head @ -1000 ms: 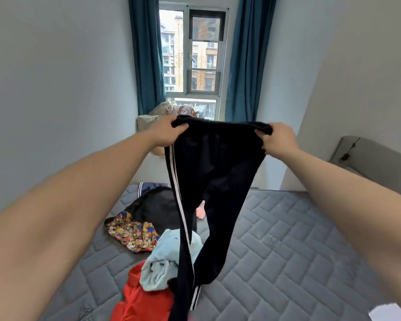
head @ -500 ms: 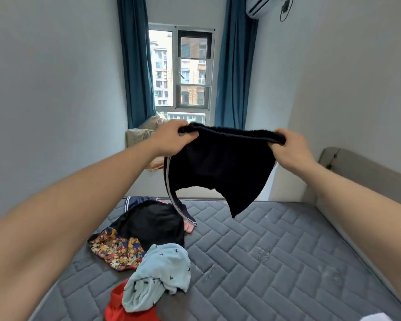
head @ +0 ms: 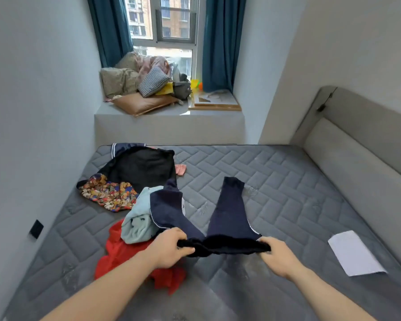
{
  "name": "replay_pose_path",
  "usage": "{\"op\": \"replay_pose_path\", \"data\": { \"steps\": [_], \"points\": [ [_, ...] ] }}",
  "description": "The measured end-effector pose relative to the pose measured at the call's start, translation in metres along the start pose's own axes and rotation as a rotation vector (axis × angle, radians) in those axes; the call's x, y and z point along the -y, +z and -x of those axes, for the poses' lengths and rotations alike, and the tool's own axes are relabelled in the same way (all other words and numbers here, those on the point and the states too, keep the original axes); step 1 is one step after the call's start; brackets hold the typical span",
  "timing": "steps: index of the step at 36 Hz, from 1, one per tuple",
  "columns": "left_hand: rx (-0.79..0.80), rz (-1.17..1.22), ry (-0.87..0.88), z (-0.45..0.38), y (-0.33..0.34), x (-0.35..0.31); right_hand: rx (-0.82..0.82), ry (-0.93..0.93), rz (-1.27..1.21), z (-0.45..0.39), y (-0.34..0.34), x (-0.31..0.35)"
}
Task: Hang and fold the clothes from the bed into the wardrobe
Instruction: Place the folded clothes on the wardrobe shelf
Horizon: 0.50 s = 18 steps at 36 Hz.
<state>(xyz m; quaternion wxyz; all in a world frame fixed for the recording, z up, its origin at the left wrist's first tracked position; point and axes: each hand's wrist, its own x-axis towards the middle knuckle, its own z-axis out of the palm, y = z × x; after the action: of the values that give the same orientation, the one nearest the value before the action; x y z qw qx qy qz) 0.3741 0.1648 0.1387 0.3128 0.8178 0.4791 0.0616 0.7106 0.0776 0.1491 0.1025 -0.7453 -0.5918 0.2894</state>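
Dark navy track pants [head: 229, 212] with a white side stripe lie spread on the grey mattress [head: 287, 193], legs pointing away from me. My left hand [head: 169, 249] grips the left end of the waistband, and my right hand [head: 276, 256] grips the right end. The left leg drapes over a light blue garment [head: 137, 218], which rests on a red garment [head: 123, 253]. Further back lie a black garment [head: 141, 167], a colourful patterned one [head: 107, 193] and a small pink piece [head: 180, 169].
A white sheet of paper [head: 354, 256] lies on the mattress at the right. The padded headboard [head: 361, 158] runs along the right side. Pillows and bags [head: 144, 84] are heaped on the window ledge beyond the bed. The left wall stands close.
The pants were held up high in front of the window; both hands have come down and the pants now lie on the mattress with the legs spread. The view has tipped downward.
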Motion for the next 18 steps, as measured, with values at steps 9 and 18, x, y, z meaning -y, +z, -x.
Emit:
{"op": "replay_pose_path", "data": {
  "steps": [9,18],
  "points": [
    [0.275,0.027,-0.185,0.065,0.184,0.082,0.336,0.176,0.092,0.058,0.179,-0.093],
    [0.381,0.025,-0.251,0.110,0.321,0.128,0.447,0.245,0.199,0.092,0.285,-0.163]
  ]
}}
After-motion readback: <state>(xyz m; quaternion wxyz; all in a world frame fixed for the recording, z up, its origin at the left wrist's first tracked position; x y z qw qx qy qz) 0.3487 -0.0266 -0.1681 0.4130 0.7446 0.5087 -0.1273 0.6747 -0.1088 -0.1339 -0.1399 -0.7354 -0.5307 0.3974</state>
